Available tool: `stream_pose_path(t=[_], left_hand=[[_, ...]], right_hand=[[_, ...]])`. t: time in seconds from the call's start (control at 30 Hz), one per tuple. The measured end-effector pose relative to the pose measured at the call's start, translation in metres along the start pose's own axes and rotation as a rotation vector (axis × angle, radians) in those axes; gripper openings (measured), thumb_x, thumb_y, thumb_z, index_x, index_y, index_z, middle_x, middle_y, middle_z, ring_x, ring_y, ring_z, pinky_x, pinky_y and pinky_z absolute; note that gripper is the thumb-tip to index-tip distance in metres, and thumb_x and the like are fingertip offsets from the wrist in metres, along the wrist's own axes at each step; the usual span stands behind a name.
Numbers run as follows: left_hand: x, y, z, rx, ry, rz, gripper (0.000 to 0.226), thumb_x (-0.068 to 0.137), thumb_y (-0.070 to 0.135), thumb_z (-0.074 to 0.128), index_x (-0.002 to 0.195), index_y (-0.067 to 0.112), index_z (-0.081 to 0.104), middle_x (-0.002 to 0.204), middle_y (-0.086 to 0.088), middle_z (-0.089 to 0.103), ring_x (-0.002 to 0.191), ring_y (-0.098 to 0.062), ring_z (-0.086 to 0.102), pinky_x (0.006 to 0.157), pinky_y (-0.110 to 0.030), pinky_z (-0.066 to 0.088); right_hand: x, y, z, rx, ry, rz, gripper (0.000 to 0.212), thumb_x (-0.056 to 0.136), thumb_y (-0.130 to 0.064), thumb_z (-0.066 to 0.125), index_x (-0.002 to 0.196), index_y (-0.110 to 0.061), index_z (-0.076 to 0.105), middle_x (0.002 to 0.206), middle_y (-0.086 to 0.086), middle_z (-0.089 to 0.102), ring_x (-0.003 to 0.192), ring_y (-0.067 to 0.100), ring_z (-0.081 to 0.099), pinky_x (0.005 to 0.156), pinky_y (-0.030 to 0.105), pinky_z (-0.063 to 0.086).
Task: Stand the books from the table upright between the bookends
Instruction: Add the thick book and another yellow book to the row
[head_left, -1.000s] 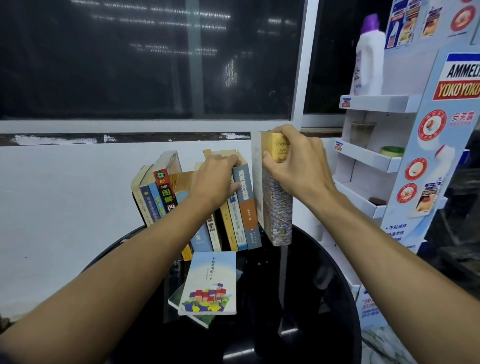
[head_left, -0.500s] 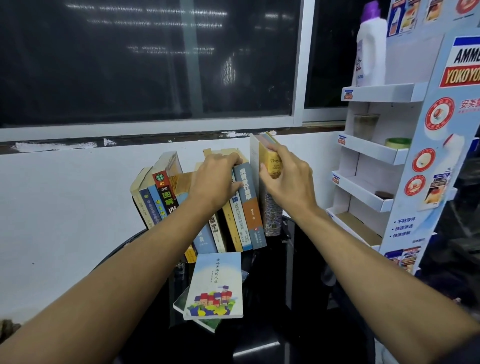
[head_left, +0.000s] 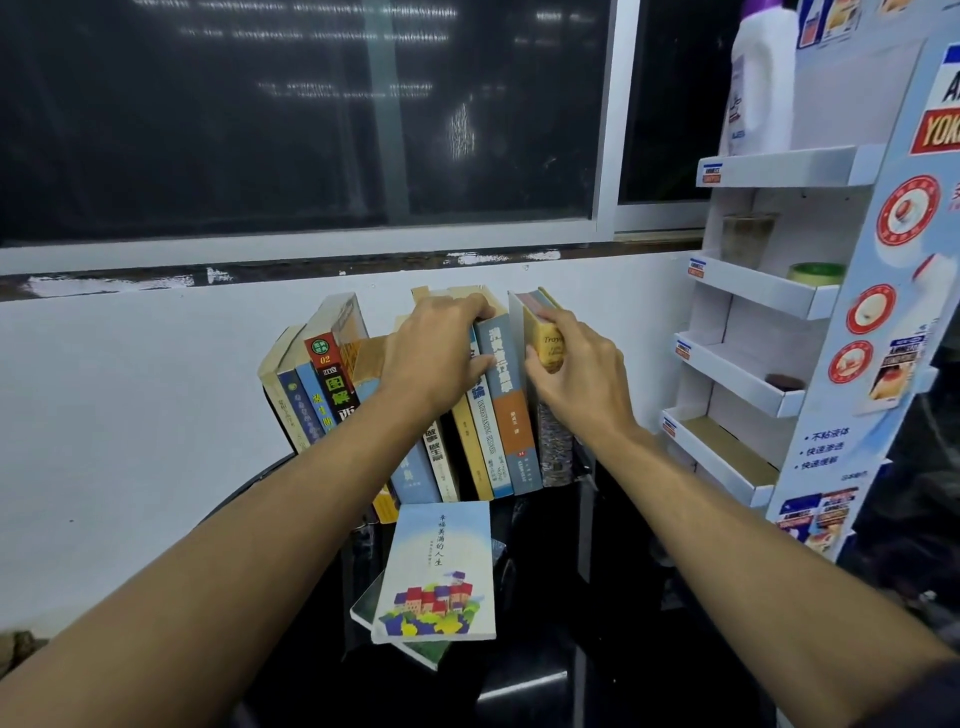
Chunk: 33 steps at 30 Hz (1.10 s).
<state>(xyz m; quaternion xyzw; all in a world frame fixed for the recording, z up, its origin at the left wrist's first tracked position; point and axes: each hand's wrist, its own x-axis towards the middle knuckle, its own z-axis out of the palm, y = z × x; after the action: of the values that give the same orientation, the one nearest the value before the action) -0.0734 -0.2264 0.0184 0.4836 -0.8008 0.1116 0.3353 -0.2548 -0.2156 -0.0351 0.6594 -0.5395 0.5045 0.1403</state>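
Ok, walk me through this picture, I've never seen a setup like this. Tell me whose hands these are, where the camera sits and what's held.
No machine here: a person works bare-handed, and the one camera is worn on their head, looking down along both arms. The left hand grips the tops of the row of books standing at the back of the black table. The right hand holds a yellow-spined book upright at the row's right end. Nearer the camera, two flat books lie stacked. A white display rack stands to the right.
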Motion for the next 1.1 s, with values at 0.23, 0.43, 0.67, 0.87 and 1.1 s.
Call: stream_pose_path(t=[0.23,0.43,0.67,0.87,1.1], left_hand=[[0.000,0.001,-0.001,0.006,-0.005,0.002,0.046,0.084,0.039,0.079,0.124,0.030,0.057,0.123,0.003,0.065,0.119,-0.020,0.054,0.089,-0.045,0.054],[-0.001,0.002,-0.003,0.006,-0.006,0.001,0.047,0.085,0.039,0.078,0.126,0.030,0.057,0.125,0.003,0.064,0.122,-0.020,0.052,0.089,-0.042,0.053],[-0.002,0.003,-0.005,-0.013,-0.026,-0.006,0.047,0.085,0.039,0.077,0.126,0.029,0.057,0.126,0.003,0.063,0.123,-0.019,0.051,0.090,-0.041,0.053],[-0.001,0.005,-0.006,-0.017,-0.041,-0.008,0.045,0.086,0.040,0.077,0.125,0.030,0.056,0.125,0.004,0.063,0.124,-0.019,0.050,0.087,-0.040,0.051],[0.000,0.007,-0.006,-0.020,-0.043,-0.006,0.044,0.086,0.040,0.077,0.124,0.030,0.056,0.125,0.004,0.063,0.123,-0.019,0.051,0.086,-0.041,0.052]], right_hand=[[0.000,0.002,0.002,0.017,-0.009,-0.014,0.046,0.094,-0.029,0.068,0.136,-0.019,0.054,0.121,0.005,0.070,0.098,0.022,0.068,0.078,0.033,0.056],[-0.002,0.005,0.000,0.034,-0.047,-0.007,0.048,0.095,-0.033,0.067,0.139,-0.022,0.051,0.125,0.003,0.069,0.101,0.019,0.068,0.082,0.034,0.058],[0.004,0.007,-0.018,0.123,-0.276,0.042,0.048,0.098,-0.039,0.060,0.142,-0.028,0.043,0.133,-0.002,0.062,0.106,0.011,0.059,0.086,0.028,0.052],[0.011,0.017,-0.038,0.200,-0.608,0.032,0.075,0.093,-0.012,0.069,0.149,-0.041,0.028,0.142,-0.001,0.055,0.119,0.011,0.057,0.100,0.029,0.050],[0.015,0.015,-0.031,0.228,-0.613,0.038,0.074,0.096,-0.010,0.066,0.147,-0.046,0.028,0.138,0.001,0.057,0.120,0.013,0.059,0.098,0.032,0.054]])
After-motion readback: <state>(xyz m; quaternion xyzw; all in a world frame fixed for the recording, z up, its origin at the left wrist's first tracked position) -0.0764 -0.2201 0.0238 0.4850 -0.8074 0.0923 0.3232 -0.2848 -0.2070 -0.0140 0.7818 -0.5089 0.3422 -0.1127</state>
